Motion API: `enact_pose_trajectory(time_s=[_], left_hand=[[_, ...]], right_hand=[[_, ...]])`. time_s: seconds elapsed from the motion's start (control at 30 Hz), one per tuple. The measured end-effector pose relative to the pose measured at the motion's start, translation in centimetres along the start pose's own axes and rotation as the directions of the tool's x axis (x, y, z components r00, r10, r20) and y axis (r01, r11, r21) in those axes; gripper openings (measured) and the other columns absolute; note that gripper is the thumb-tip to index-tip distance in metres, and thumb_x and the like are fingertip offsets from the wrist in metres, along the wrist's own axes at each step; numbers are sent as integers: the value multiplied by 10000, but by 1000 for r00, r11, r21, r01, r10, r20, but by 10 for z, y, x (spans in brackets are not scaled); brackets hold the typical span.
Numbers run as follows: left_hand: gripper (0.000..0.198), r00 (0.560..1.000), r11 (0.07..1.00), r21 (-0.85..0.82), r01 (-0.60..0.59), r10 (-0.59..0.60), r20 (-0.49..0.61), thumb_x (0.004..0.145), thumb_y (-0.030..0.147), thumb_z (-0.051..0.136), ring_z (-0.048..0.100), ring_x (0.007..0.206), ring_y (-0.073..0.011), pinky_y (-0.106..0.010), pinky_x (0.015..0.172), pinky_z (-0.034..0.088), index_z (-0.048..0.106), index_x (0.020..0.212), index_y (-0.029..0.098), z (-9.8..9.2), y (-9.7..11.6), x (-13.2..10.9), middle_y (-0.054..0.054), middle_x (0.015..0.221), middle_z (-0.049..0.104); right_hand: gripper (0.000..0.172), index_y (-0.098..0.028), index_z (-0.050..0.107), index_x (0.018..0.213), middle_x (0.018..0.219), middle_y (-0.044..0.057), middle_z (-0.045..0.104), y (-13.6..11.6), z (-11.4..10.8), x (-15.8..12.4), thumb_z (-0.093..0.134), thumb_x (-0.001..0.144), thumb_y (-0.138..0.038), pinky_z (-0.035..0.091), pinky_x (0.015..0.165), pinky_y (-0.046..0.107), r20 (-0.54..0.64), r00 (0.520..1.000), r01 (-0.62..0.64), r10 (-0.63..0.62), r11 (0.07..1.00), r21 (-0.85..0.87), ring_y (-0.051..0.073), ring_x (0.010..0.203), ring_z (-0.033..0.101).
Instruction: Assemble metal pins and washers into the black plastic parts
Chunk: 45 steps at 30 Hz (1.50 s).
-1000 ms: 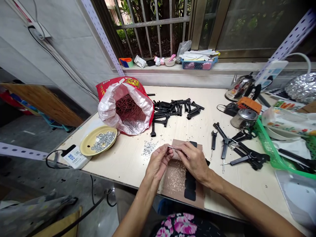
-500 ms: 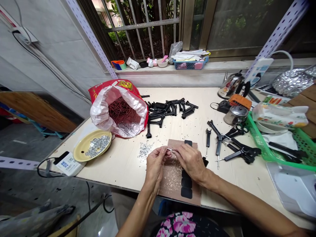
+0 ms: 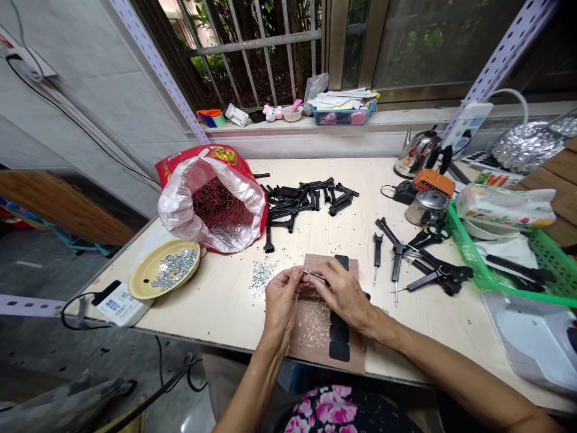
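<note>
Over the brown board (image 3: pixel 311 355), my left hand (image 3: pixel 280 299) and my right hand (image 3: pixel 345 297) meet, fingertips closed on a thin metal rod (image 3: pixel 314 275). The left thumb and index finger pinch its left end; the right fingers lie along the rest and partly hide it. What exact kind of rod it is, I cannot make out. Black rounded squares (image 3: pixel 339 351) line the board's right side, and pale crumbs are scattered on it. Left of my left hand lie small shiny metal pieces (image 3: pixel 262 276).
A red-and-white bag (image 3: pixel 174 204) of thin reddish rods stands left, behind a yellow plate (image 3: pixel 139 264) of small metal pieces. Black plastic parts (image 3: pixel 293 198) lie farther back. Right are black-handled tools (image 3: pixel 396 258), a small metal pot (image 3: pixel 426 207), a kettle (image 3: pixel 417 153) and a green basket (image 3: pixel 478 276).
The right fingers have shifted slightly along the rod, which now shows at a steeper slant. The whole view has moved slightly, so things appear a little farther left.
</note>
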<state>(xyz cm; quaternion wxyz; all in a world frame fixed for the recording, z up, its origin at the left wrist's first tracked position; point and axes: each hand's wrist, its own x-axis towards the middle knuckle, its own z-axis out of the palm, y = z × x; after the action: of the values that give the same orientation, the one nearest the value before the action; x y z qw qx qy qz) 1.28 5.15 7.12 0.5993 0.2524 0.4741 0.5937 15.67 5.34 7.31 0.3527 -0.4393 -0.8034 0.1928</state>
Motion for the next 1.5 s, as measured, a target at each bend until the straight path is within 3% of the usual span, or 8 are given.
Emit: enact_pose_trajectory(time_s=[0.27,0.4,0.7,1.03,1.23,1.37,1.5], left_hand=[[222,999,994,102,-26,23,26,682,295,744,615,613,-103,-231,688,485,683,792,113,-5,-5,0,-29,661,683],[224,998,988,153,13,-23,61,694,315,735,615,609,-106,-223,661,482,680,792,121,-6,-14,-3,-27,659,682],[272,979,980,154,129,-151,138,720,367,703,609,620,-109,-230,636,492,684,760,99,11,-36,-8,-53,709,677],[251,987,965,258,34,-73,144,698,351,719,590,613,-107,-217,628,467,682,783,117,9,-34,-7,-25,658,664],[261,983,923,383,-28,-43,177,730,376,681,574,630,-114,-218,632,459,685,759,116,11,-31,-7,-32,664,659],[314,982,923,384,-20,-54,179,758,411,641,590,679,-132,-249,654,491,695,854,116,9,-38,-6,-54,768,663],[439,992,888,457,-51,-9,128,796,470,572,564,614,-114,-239,561,485,643,1068,134,2,-39,-4,-46,804,632]], right_hand=[[196,-185,602,1000,867,57,576,9,1,-3,421,930,-212,515,708,310,-18,1000,9,-8,996,88,161,787,574],[188,-189,624,973,859,54,557,16,-9,-9,447,922,-226,510,688,302,38,999,18,-19,999,44,159,778,568],[146,-202,615,944,866,40,604,37,-21,-34,478,914,-242,495,719,288,-3,992,-123,123,991,54,156,794,585],[190,-185,609,974,878,64,603,32,-22,-36,431,931,-239,483,743,309,23,998,-60,62,996,-69,176,832,574],[199,-199,612,940,865,36,613,32,-21,-39,424,941,-265,484,732,275,53,986,-161,156,982,103,142,797,585],[160,-207,615,952,889,41,594,38,-28,-40,470,921,-267,479,749,283,23,986,-166,164,983,85,153,834,573],[152,-198,614,944,875,41,588,64,-38,-31,475,920,-256,467,727,291,7,988,-152,154,985,-85,158,820,552]])
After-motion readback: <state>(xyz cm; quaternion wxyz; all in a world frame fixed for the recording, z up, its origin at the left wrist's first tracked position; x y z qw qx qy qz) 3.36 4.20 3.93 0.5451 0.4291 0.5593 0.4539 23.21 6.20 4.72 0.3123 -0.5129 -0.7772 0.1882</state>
